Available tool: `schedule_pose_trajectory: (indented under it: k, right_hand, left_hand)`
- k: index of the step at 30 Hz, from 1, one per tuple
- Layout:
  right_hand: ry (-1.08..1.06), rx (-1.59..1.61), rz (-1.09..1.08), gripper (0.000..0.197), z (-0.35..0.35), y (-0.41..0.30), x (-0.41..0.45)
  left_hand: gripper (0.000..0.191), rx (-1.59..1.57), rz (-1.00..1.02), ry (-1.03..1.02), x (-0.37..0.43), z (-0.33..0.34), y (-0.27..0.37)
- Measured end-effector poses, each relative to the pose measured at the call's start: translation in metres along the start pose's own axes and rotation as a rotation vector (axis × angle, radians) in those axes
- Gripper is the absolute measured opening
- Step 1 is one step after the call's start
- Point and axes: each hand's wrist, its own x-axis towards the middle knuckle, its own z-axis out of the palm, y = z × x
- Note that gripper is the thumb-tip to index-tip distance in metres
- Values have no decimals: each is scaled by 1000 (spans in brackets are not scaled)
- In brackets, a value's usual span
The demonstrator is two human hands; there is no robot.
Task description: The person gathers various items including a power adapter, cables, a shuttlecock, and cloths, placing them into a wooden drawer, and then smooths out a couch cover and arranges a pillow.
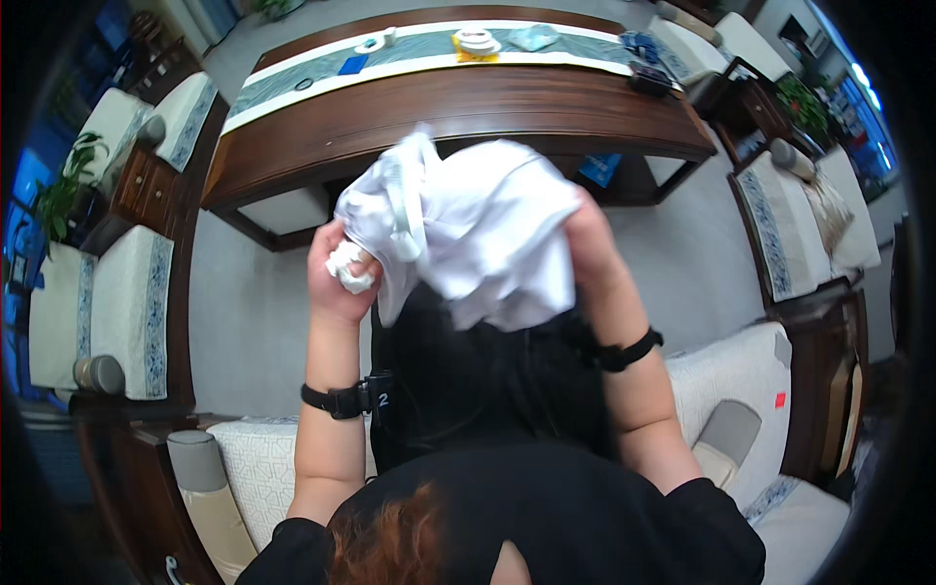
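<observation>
A white cloth bag or garment [497,212] hangs bunched between my two hands above my lap, partly blurred. My left hand [340,281] grips its left side and also holds a crumpled wad of white tissue [352,268] against the palm. A pale strap-like band [406,212] runs down the cloth near that hand. On the other side, my right hand [589,238] has hold of the cloth's right edge, its fingers mostly hidden behind the fabric.
Ahead stands a dark wooden table [439,102] with a runner [322,79]. On it are a blue item [353,65], white rolls [475,42], a plastic bag [534,36] and a dark box [649,79]. Cushioned seats [131,314] flank the floor; a sofa [256,468] is behind me.
</observation>
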Motion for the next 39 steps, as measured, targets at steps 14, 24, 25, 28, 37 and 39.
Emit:
schedule_pose_trajectory:
  k: [14, 24, 25, 28, 37, 39]
  right_hand:
    - [383, -81, -45, 29, -68, -105, -118]
    - [343, -133, 83, 31, -147, -19, -126]
    - [335, -461, 97, 27, -175, -8, -133]
    - [598, -802, 186, 22, -188, 60, -154]
    - [225, -1347, 481, 34, -217, 51, -131]
    - [130, -1253, 617, 37, -223, 46, -124]
  left_hand:
    - [59, 879, -269, 249, 36, 68, -122]
    - [43, 928, -645, -106, 110, 40, -237]
    - [44, 971, -667, -181, 117, 33, -249]
    - [44, 746, -898, -49, 120, -35, -255]
    - [39, 864, -1122, 5, 164, -87, -274]
    - [38, 839, -1163, -10, 181, -92, -270]
